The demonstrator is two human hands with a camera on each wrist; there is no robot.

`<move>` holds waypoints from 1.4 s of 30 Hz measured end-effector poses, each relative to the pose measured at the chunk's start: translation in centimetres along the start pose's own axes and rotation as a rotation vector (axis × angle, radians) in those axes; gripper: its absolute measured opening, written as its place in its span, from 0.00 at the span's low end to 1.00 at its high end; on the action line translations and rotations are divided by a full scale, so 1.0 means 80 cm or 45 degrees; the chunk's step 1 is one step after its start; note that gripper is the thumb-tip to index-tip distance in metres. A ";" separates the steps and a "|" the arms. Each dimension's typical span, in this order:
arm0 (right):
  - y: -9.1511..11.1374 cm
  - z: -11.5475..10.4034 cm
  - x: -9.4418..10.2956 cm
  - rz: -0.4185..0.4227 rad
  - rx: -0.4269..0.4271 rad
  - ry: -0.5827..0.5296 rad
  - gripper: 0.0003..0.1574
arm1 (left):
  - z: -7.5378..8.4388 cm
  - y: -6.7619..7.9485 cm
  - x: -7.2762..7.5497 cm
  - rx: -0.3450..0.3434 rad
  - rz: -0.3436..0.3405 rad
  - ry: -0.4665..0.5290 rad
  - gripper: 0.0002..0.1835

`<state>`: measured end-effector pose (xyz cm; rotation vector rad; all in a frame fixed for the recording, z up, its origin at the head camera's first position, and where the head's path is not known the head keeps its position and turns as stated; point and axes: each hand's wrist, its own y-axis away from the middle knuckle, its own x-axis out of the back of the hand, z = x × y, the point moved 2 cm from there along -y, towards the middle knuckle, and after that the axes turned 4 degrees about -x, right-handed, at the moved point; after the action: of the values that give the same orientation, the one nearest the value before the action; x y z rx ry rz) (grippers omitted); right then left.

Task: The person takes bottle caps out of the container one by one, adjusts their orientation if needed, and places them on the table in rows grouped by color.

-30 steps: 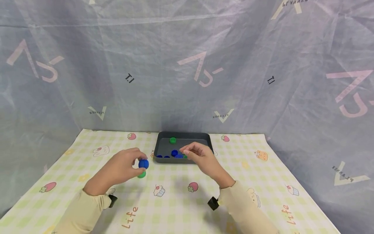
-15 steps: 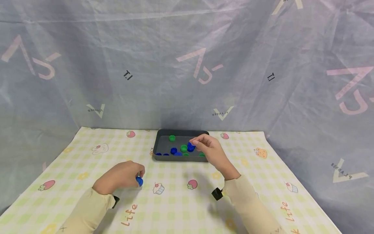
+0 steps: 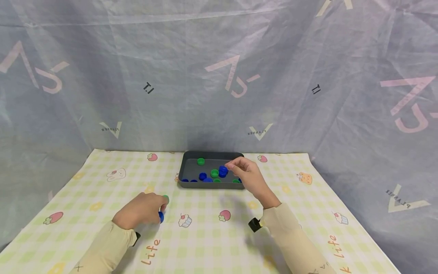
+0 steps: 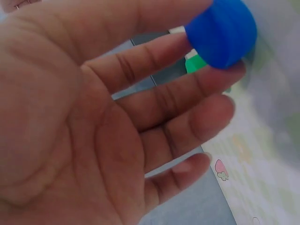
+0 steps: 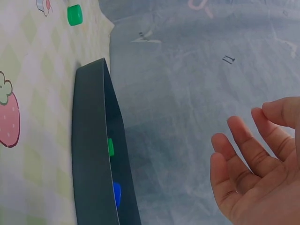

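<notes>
My left hand (image 3: 142, 209) is low over the near left of the table, pinching a round blue cap (image 4: 222, 35) between thumb and fingers. In the head view only the edge of that blue cap shows past the fingertips. A green cap (image 3: 165, 198) lies just beyond the hand, partly covered by it. Over the right side of the dark grey tray (image 3: 191, 185) hovers my right hand (image 5: 262, 164), fingers loosely bent and nothing held. Below its fingertips, blue caps (image 3: 223, 172) sit close together in the tray, beside a green cap (image 3: 214, 173).
Several more blue and green caps are spread in the tray, some along its near wall. A patterned cloth (image 3: 205, 243) covers the table. Behind the tray hangs a grey curtain (image 3: 191, 95). Small black wrist cameras (image 3: 254, 224) hang under the sleeves.
My left hand came down and nearer with the blue cap, and the green cap now shows beyond it. The right hand moved slightly right and back, uncovering blue and green caps in the tray.
</notes>
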<state>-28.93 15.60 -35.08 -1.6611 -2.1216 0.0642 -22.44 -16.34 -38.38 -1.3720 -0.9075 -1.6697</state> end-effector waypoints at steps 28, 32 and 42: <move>-0.006 0.026 -0.005 0.098 -0.058 0.290 0.07 | -0.009 -0.001 0.021 0.039 0.006 0.087 0.13; -0.005 0.031 -0.003 0.141 -0.082 0.374 0.06 | -0.009 -0.007 0.023 -0.006 0.099 0.096 0.13; -0.004 0.041 -0.004 0.055 -0.208 0.533 0.07 | 0.004 -0.011 0.022 -0.242 0.423 0.036 0.11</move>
<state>-30.35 15.93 -38.04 -1.6379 -1.8119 -0.4178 -23.27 -15.92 -36.67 -1.5270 -0.4799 -1.5412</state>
